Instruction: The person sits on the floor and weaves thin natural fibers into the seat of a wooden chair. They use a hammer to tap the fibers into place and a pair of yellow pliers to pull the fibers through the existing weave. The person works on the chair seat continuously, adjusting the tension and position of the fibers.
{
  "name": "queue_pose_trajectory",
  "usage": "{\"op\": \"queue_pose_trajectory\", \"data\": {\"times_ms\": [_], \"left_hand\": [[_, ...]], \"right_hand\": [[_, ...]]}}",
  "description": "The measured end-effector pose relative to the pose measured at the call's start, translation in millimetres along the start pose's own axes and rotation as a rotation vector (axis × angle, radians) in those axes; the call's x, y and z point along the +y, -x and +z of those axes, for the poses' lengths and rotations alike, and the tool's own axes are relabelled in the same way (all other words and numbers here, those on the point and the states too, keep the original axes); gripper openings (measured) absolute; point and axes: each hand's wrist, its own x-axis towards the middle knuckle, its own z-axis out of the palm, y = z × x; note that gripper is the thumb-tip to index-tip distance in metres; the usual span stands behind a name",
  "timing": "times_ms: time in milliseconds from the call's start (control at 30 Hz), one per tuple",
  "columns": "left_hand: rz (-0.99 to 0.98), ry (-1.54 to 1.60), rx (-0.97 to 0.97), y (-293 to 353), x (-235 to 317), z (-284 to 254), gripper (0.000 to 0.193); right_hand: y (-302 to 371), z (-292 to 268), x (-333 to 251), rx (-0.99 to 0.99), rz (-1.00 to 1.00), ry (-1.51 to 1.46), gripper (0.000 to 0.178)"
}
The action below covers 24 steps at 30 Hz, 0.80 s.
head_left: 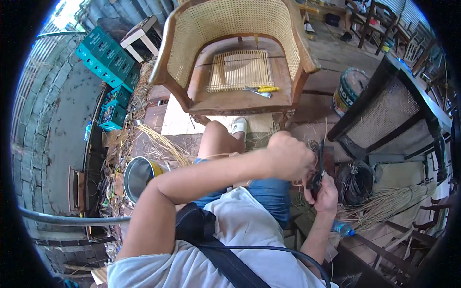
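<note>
My left hand [290, 156] reaches across to the right, its fingers curled into a fist and slightly blurred. What it grips is hidden. Just beside it, my right hand [324, 194] is closed around a dark tool [320, 165] with a narrow part pointing up; its exact kind is unclear. A thin pale cane strand [326, 128] sticks up by the tool's tip. In front of me stands a wooden armchair [197, 103] with a woven cane back. Over its seat opening runs a panel of cane strands [240, 69], with yellow-handled pliers [264, 89] lying at its near edge.
A metal bucket [128, 180] and loose cane strips [163, 144] are on the left, with green crates [108, 57] farther off. On the right are a dark chair [384, 110], a paint bucket [342, 93], a dark coil [354, 180], and a water bottle [343, 228].
</note>
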Motion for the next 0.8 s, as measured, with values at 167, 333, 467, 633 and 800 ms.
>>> {"op": "queue_pose_trajectory", "data": {"times_ms": [167,333,467,633,800], "left_hand": [[0.011,0.343,0.012,29,-82,-62,0.022],[-0.690,0.427,0.155,148,-126,-187,0.030],[-0.758,0.174,0.002,138,-122,-198,0.021],[0.102,-0.106,0.110,26,-44,-80,0.016],[0.181,0.100,0.076,-6,6,0,0.015]], "right_hand": [[72,-125,-36,0.477,-0.179,-0.006,0.048],[179,-338,-30,1.348,-0.448,-0.045,0.040],[215,-361,2,1.298,-0.121,0.208,0.037],[106,-168,4,0.986,-0.063,0.267,0.045],[41,-7,-3,0.242,-0.152,0.015,0.048]]}}
